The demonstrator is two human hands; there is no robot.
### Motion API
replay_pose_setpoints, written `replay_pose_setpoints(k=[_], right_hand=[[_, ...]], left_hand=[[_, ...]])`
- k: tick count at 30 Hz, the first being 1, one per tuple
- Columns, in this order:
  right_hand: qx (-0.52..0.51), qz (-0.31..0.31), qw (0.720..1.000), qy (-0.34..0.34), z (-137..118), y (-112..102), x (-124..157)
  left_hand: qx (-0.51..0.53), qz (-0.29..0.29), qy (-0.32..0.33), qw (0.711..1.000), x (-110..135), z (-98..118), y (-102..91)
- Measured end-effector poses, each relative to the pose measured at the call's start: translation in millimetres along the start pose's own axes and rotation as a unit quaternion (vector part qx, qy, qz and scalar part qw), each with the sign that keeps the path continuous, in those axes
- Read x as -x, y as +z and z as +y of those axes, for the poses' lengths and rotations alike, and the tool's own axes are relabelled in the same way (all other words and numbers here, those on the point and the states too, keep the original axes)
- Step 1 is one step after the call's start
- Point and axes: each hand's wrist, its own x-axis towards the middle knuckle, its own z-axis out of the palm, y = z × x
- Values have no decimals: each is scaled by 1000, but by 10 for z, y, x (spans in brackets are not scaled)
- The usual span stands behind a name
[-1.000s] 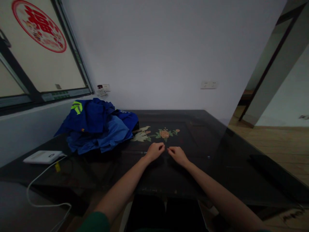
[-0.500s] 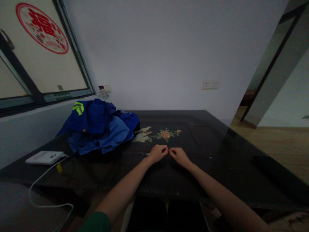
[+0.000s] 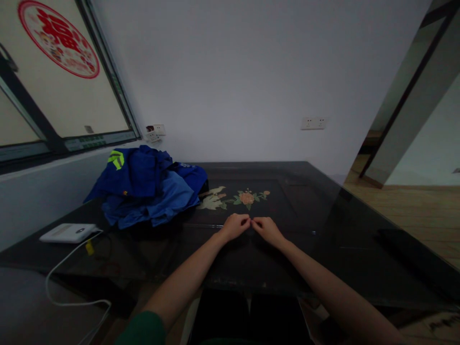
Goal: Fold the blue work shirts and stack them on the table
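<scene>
My left hand (image 3: 235, 226) and my right hand (image 3: 268, 230) meet over the near middle of the dark table (image 3: 345, 268), fingertips nearly touching. Each is closed in a pinch, thumb against curled fingers. Whatever sits between the fingertips, if anything, is too small or hidden to make out. Just beyond the hands, the tabletop carries a flower decoration (image 3: 247, 198) and a pale bird decoration (image 3: 212, 201).
A heap of blue clothes (image 3: 151, 184) lies at the table's left. Nearer stands a white power bank (image 3: 68, 233) with a white cable (image 3: 53, 282) hanging over the edge. A dark flat object (image 3: 413, 258) lies along the right edge. Wall sockets (image 3: 313, 123) sit behind.
The view has shifted very slightly. Both hands keep nearly the same pinched pose and place; nothing on the table has moved.
</scene>
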Motion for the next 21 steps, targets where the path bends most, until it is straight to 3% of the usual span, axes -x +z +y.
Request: replay_pose_setpoints(k=[15,18,21], right_hand=[[2,1,1000,-2,16,1,-3],[8,-2,1000,-7,22,-3,-8],[12,-5,1000,-8,24,-13,-6]], left_hand=[[-9,-8,-8,1000,18,74,-43],[-25,26,4,999,53,191,-103],[-21,109,36,993,126,343,-295]])
